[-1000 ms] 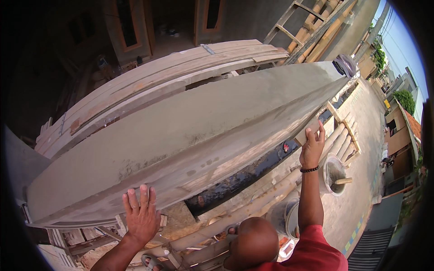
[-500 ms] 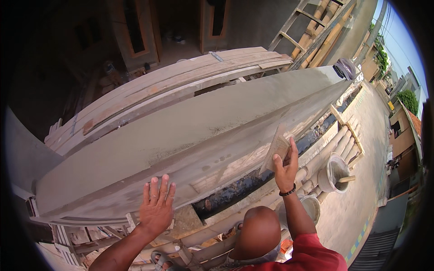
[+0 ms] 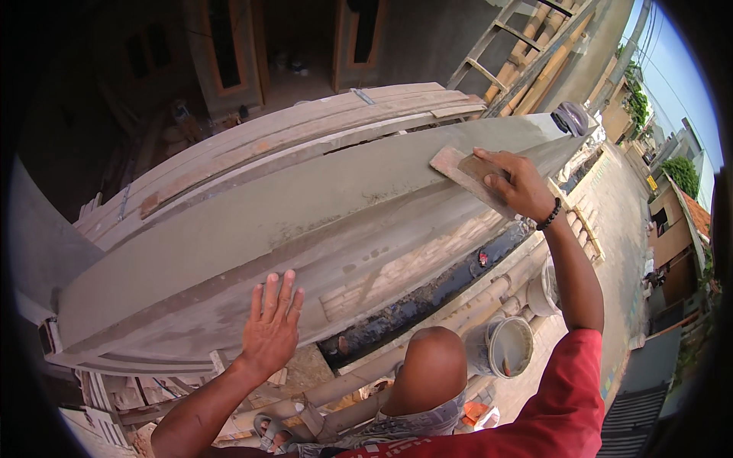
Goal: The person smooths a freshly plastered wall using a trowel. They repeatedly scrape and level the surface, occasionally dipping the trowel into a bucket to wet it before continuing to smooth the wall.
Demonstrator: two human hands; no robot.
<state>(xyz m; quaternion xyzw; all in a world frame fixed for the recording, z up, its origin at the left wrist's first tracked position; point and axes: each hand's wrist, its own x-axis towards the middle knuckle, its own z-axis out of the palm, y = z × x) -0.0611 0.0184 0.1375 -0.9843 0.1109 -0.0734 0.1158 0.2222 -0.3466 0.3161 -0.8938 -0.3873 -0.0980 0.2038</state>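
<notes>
Plaster-coated grey wall [image 3: 175, 237], long and straight-edged, runs from your left toward the far right, its flat top smooth except for crumbly pitting near the front edge. Your left hand [image 3: 272, 333] is over its front face, fingers straight and slightly spread; you cannot tell whether the palm presses. Your right hand [image 3: 521, 183] wraps its fingers around the block handle of a worn, flat rectangular float [image 3: 467, 180], angled across the wall's top edge; contact there is unclear.

Weathered wooden planks [image 3: 252, 153] lie lengthwise behind the wall. Below, a narrow ditch of black water [image 3: 412, 294] separates it from pale round poles [image 3: 489, 294]. Your bare knee [image 3: 434, 359] blocks part of these. A pale plastic bucket [image 3: 477, 347] stands near, and your right forearm partly hides a second bucket [image 3: 542, 294]. A dark grey cloth bundle [image 3: 570, 119] sits at the wall's far end.
</notes>
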